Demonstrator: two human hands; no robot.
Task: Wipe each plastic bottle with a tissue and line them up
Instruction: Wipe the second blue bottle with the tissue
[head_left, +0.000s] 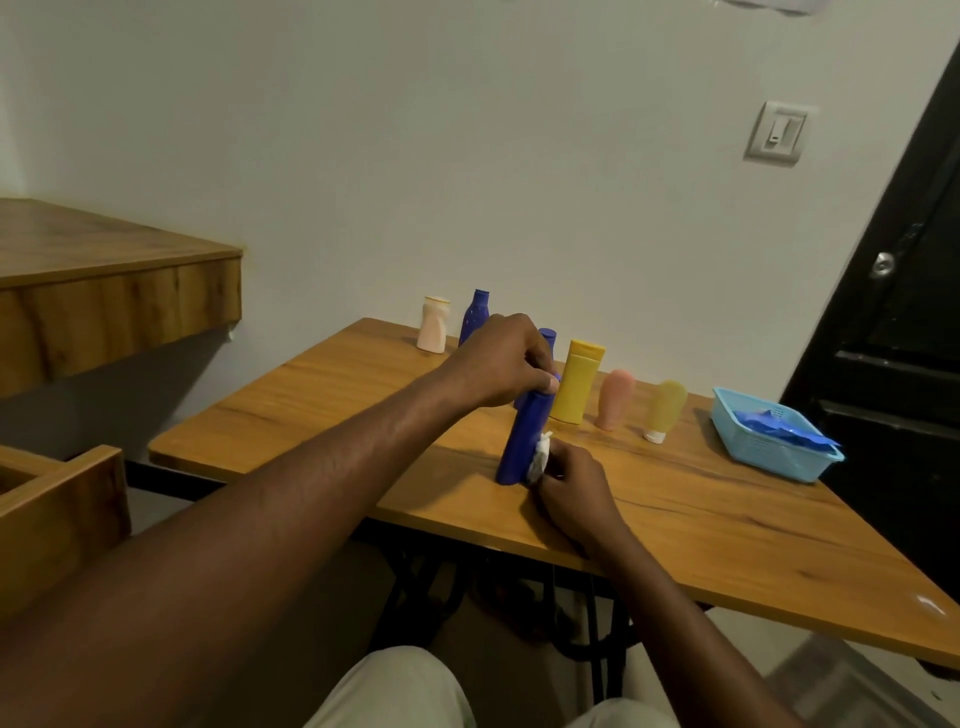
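blue bottle sits tilted near the middle of the wooden table, base seemingly on the top, just in front of the row. left hand grips its cap end, right hand pinches a white tissue against the lower side. risk imo: the lean plus sideways rubbing could make the base skid. the left knuckles are right by the yellow bottle and a second blue bottle, so a slip probably topples those, maybe the pink tube further right too.
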